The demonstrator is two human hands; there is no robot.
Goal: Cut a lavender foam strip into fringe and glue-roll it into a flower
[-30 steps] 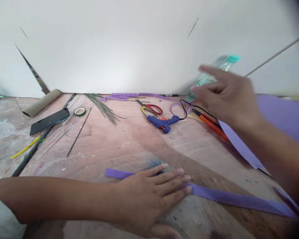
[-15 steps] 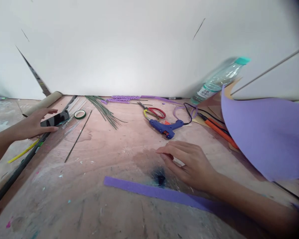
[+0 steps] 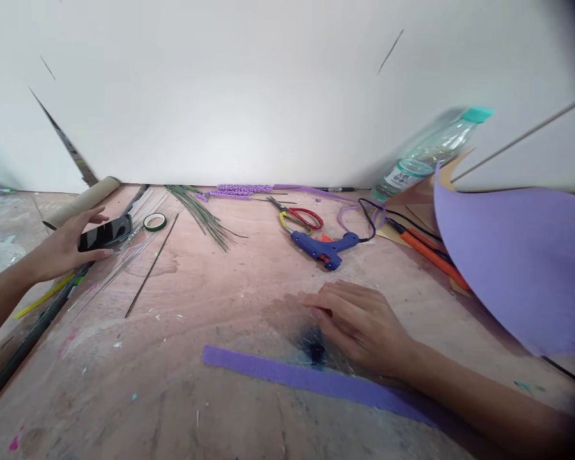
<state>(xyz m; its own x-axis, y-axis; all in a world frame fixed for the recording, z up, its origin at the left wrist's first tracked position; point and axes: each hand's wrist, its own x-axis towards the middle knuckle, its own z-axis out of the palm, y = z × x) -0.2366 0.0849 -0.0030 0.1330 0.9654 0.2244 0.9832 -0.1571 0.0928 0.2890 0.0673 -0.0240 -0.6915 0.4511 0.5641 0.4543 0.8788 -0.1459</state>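
Observation:
My left hand (image 3: 69, 246) is at the far left of the wooden table (image 3: 211, 294), its fingers wrapped round a black phone (image 3: 106, 232). My right hand (image 3: 359, 322) lies flat on the table in the middle, fingers stretched out and holding nothing. Just in front of it lies a long purple foam strip (image 3: 287, 375), which runs under my right forearm. A dark stain (image 3: 312, 342) marks the wood beside my right fingers.
A blue glue gun (image 3: 322, 246) with a black cord, red scissors (image 3: 301, 217), orange cutters (image 3: 429, 252) and a leaning water bottle (image 3: 426, 153) lie beyond my right hand. A curled purple foam sheet (image 3: 522, 262) fills the right. Green tape (image 3: 154, 221), thin wires (image 3: 138, 249), green stems (image 3: 201, 214) and a cardboard tube (image 3: 81, 201) lie left.
My left hand left the purple strip, reached far left and took hold of the phone. My right hand came down from the bottle area and settled flat on the table.

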